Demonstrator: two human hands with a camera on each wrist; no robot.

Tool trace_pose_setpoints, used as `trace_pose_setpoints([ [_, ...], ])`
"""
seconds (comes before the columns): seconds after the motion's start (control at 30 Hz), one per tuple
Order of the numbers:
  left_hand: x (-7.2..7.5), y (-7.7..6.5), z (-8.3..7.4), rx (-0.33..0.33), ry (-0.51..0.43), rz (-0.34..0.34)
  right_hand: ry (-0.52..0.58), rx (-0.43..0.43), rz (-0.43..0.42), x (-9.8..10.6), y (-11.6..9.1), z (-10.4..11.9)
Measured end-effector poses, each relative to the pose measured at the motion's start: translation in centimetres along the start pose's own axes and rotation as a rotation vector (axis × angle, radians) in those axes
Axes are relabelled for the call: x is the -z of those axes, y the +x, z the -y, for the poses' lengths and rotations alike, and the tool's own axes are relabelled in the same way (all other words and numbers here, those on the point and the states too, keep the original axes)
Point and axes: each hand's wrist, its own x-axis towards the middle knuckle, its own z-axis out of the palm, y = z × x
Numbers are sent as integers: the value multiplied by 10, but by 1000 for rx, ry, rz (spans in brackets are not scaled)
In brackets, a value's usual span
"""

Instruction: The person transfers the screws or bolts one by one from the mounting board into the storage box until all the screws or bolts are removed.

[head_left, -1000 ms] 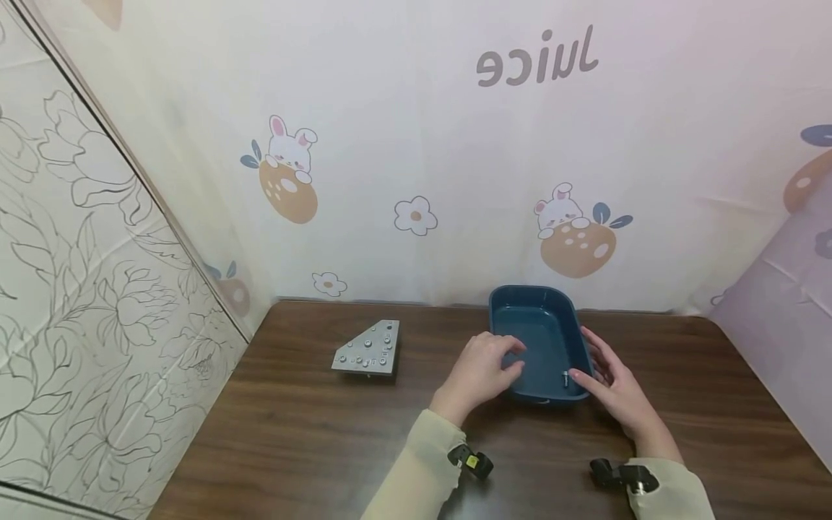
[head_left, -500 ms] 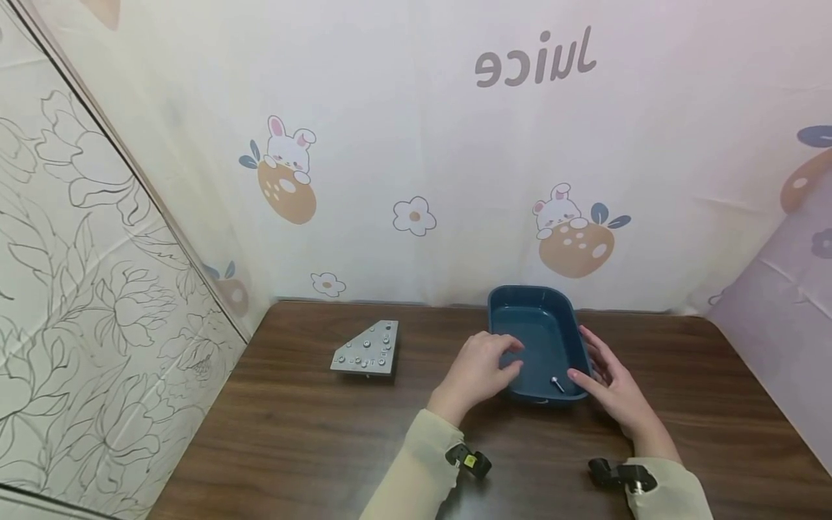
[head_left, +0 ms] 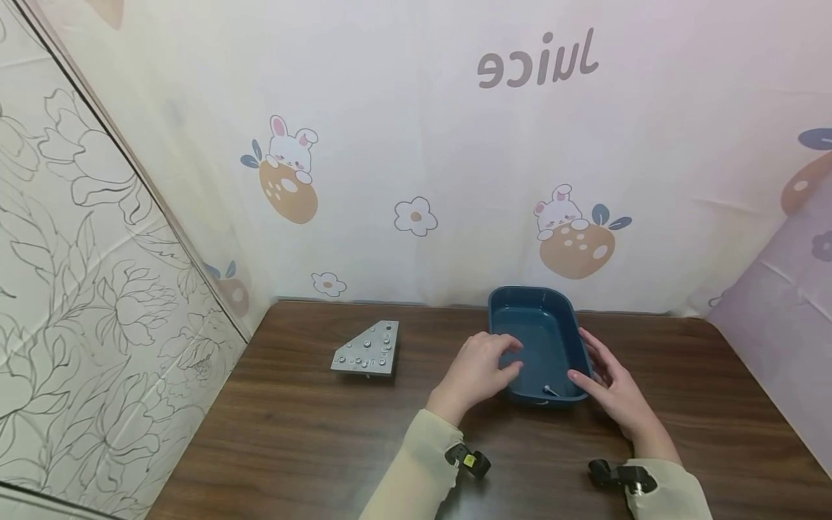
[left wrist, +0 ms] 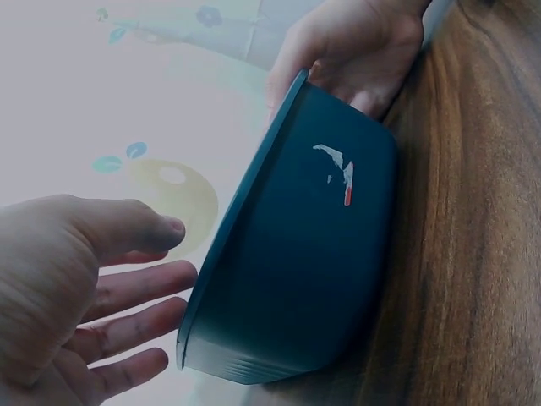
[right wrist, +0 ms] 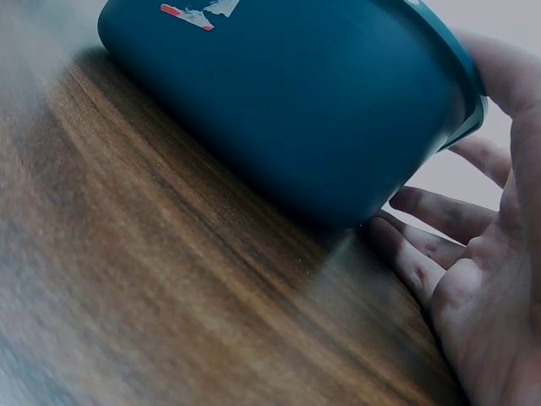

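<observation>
A deep blue plastic tray [head_left: 542, 343] stands on the table in the head view. My right hand [head_left: 614, 390] holds its right side, thumb over the rim and fingers along the outer wall. My left hand [head_left: 476, 372] hovers at the left rim with loosely bent fingers and nothing between them; in the left wrist view its fingertips [left wrist: 173, 275] lie close to the rim. Inside the tray, near the front wall, lies one small metal screw [head_left: 550, 391]. Neither wrist view shows the tray's inside.
To the left sits a grey angled metal plate [head_left: 367, 350] bearing several screws, raised on a darker base. A patterned cloth [head_left: 416, 144] hangs just behind the wooden table [head_left: 292, 440]. A torn label [left wrist: 338, 165] marks the tray's front wall.
The screw in the tray has shifted left and toward the front wall, turning as it moved. Both hands and the tray stay nearly where they were.
</observation>
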Motion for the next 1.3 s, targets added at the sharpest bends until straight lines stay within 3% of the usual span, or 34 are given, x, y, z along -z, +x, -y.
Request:
trace_pose_setpoints([
  [0.43,1,0,-3,1,20,7,-10,-8,1,1,0,-1],
  [0.7,4,-2,0,8,14,-25,-5,-19,6,0,-1,-1],
  [1.3,25,-5,15,64,-58,-85,17,-2,-1,0,-1,-1],
])
